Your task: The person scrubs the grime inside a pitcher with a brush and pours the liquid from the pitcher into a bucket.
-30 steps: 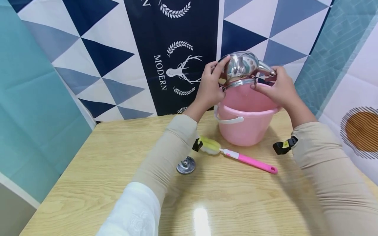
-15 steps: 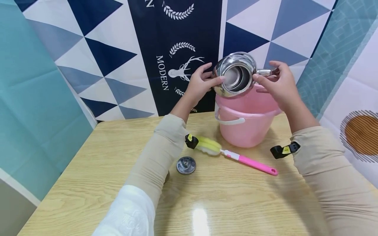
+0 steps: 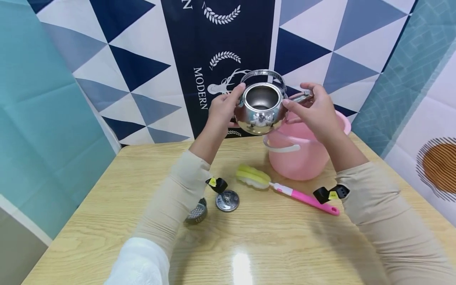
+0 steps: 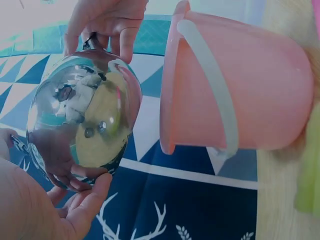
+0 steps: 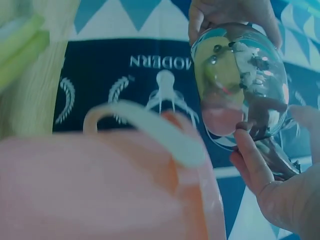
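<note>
A shiny steel teapot point(image 3: 261, 118), lidless with its round mouth towards me, is held up in the air left of the pink bucket's opening. My left hand point(image 3: 222, 109) grips its left side, thumb near the rim. On the spout side my right hand point(image 3: 315, 111) holds the pot, thumb by the rim and fingers around the spout. The left wrist view shows the teapot's mirror-like body point(image 4: 85, 115) between both hands. In the right wrist view the spout point(image 5: 277, 160) lies along the right hand's fingers. The pot's hoop handle point(image 3: 265, 72) stands behind the mouth.
The pink bucket point(image 3: 299, 160) with a white handle stands at the table's back right. In front of it lies a sponge brush point(image 3: 254, 177) with a pink handle. A round metal lid point(image 3: 227, 201) and a perforated strainer point(image 3: 198, 212), partly behind the left sleeve, rest on the wooden table.
The teapot has turned from mouth-down over the bucket to mouth facing me and upward. Both hands have shifted left and slightly down with it. The strainer has come into view.
</note>
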Tool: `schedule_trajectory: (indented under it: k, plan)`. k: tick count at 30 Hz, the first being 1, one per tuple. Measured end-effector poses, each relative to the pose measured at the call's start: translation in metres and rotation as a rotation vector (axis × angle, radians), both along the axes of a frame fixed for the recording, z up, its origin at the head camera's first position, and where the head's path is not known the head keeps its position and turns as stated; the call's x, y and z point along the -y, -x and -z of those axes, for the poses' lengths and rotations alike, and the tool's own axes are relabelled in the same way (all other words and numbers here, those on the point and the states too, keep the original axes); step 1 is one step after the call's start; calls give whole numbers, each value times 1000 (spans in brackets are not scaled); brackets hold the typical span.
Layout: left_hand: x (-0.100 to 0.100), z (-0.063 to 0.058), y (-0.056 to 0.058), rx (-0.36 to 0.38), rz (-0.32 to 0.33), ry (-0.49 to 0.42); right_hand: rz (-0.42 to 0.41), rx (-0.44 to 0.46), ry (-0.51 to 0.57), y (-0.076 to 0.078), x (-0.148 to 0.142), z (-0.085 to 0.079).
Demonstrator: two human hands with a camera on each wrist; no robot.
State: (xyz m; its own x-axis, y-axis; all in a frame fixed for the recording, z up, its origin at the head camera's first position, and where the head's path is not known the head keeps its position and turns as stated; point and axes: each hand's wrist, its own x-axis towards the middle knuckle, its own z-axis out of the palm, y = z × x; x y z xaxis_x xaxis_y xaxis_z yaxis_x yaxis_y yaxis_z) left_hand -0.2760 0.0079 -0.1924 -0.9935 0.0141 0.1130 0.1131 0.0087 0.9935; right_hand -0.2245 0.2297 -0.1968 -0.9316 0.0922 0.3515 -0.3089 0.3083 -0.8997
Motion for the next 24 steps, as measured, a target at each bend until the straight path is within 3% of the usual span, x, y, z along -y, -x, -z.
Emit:
schedule_trajectory:
  k: [4,12,19,24]
  plan:
    - [18,1,-6,64,35,-4,8,13,-43,-3,13,3]
    - [50,4,-14,97,62,-10,6,-20,-99,-7,36,11]
    - [76,14,-17,156,62,9,-78,4,-64,-2,53,23]
    - [93,20,-18,210,76,23,-115,50,-95,1,66,31]
